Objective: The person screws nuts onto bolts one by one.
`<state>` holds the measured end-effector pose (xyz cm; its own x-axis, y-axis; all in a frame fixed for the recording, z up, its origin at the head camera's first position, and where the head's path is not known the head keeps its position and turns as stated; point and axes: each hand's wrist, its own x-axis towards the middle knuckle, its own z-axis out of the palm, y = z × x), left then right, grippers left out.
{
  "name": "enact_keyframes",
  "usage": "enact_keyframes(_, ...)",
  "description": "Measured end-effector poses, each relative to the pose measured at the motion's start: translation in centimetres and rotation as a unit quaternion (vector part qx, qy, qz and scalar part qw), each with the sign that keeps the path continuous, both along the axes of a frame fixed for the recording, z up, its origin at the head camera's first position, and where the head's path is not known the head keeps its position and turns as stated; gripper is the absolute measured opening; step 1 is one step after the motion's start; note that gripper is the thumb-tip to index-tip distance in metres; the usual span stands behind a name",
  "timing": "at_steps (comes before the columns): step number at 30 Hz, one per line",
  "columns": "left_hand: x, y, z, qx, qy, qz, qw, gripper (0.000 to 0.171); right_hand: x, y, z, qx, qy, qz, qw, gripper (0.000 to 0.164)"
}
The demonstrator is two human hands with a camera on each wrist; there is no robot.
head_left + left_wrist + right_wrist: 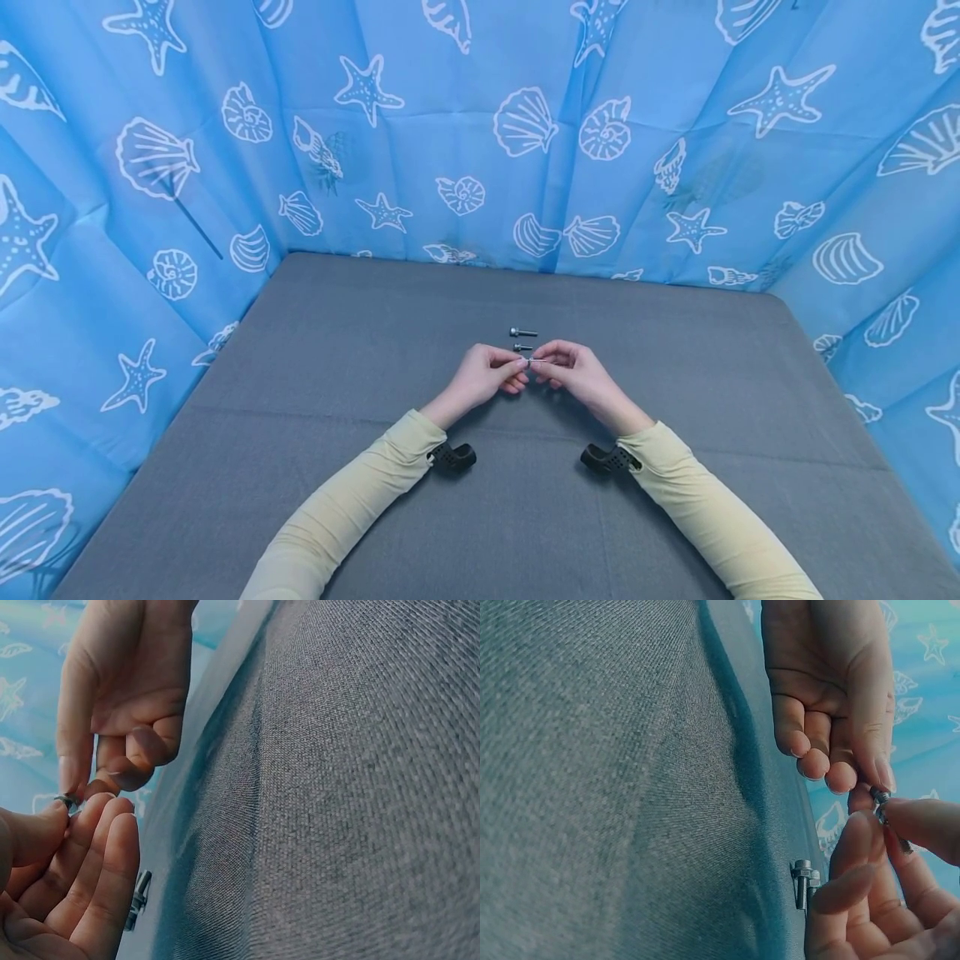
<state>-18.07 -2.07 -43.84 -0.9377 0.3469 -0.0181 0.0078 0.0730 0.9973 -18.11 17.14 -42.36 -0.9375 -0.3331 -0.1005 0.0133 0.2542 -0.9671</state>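
Note:
A small metal bolt [882, 796] spans the fingertips of both hands, just above the table. My left hand [487, 372] pinches its head end between thumb and index finger. From the other side, my right hand [573, 371] pinches the bolt along its shank, and the threaded tip pokes out past those fingers in the right wrist view. The fingers hide part of the bolt. Just beyond the hands lie a longer bolt [524, 332] and a shorter bolt [523, 347], side by side with their heads to the left.
Grey cloth covers the table [360, 333], with faint creases across it. A blue curtain [450, 125] printed with shells and starfish hangs behind and along both sides. Black wrist devices [453, 457] sit at the cuffs of the pale yellow sleeves [360, 492].

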Motion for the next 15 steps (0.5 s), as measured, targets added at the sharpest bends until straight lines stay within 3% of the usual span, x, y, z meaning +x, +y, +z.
enact_keyframes(6,0.03,-0.03,-0.07,-0.001,-0.002,0.0,1.0,0.02,0.03,-0.1,0.12,-0.008,-0.019,-0.006,1.0,0.031)
enact_keyframes(15,0.04,0.01,0.0,-0.001,-0.008,0.001,1.0,0.02,0.28,-0.09,0.57,0.005,-0.006,0.005,1.0,0.03)
